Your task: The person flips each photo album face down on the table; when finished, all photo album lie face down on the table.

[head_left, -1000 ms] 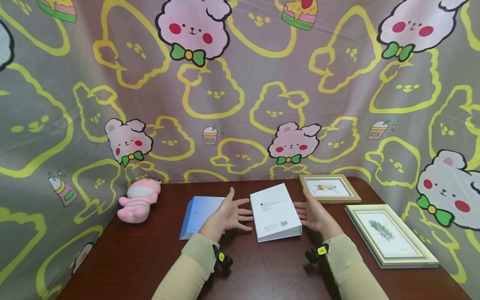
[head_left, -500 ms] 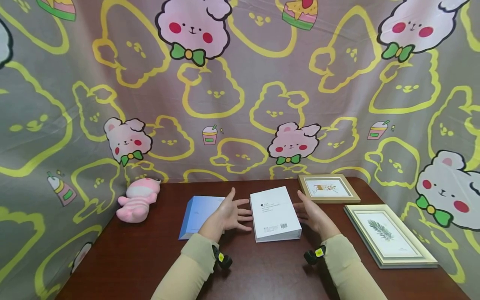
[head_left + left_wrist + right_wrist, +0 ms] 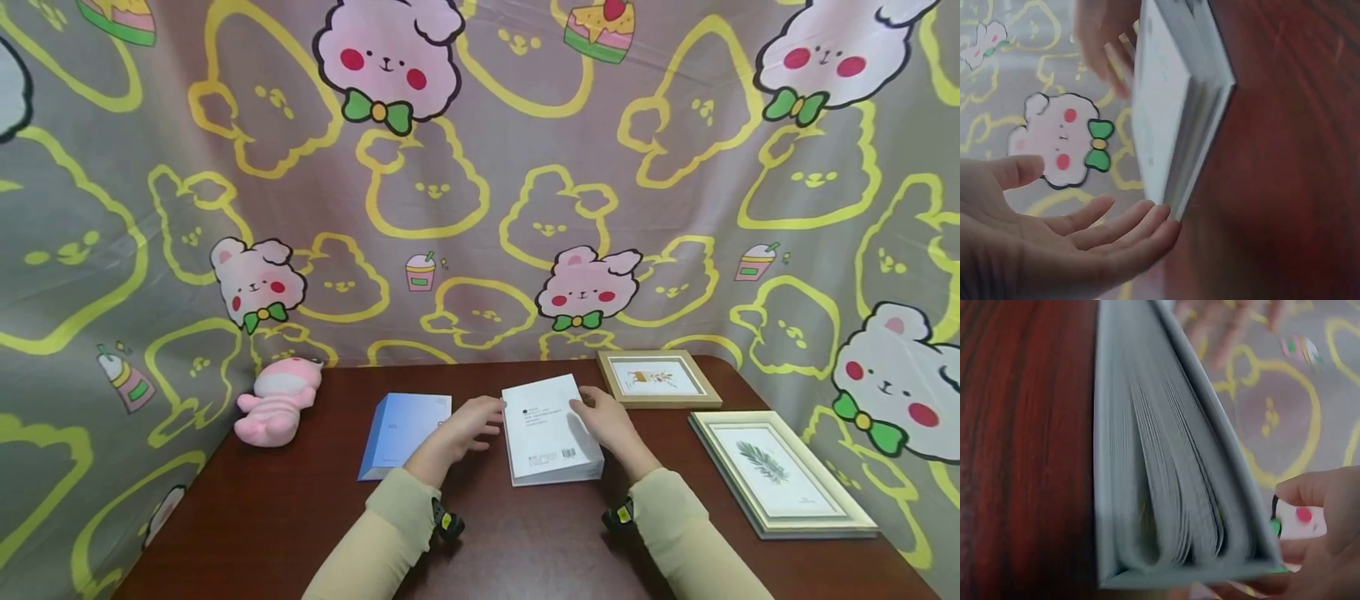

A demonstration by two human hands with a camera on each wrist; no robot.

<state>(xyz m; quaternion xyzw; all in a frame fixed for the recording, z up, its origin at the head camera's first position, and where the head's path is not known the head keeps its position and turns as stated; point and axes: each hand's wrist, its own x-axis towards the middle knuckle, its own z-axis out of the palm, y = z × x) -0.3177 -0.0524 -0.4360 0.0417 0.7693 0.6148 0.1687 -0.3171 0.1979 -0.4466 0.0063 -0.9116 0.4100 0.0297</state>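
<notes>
A thick white hardcover book (image 3: pixel 551 433) lies on the table with printed text and a barcode on its upper cover. Its bunched pages (image 3: pixel 1169 481) fan between the covers in the right wrist view. My left hand (image 3: pixel 467 429) is at the book's left side, and in the left wrist view its extended fingertips (image 3: pixel 1163 215) appear to touch the book's edge. At the right side is my right hand (image 3: pixel 609 421), thumb over the cover. The right wrist view shows that thumb (image 3: pixel 1300 490) apart from the cover, with the other fingers partly hidden behind the spine (image 3: pixel 1191 575).
A blue book (image 3: pixel 405 433) lies left of the white one, partly behind my left hand. A pink plush toy (image 3: pixel 273 404) is at the far left. Two picture frames lie at the right, a tan frame (image 3: pixel 711 392) and a cream frame (image 3: pixel 821 521). A patterned curtain (image 3: pixel 480 200) encloses the table (image 3: pixel 300 517).
Both hands had spread fingers beside the book. Now the left hand has turned over with its fingers closer together, and the right has moved left, bringing its thumb over the cover.
</notes>
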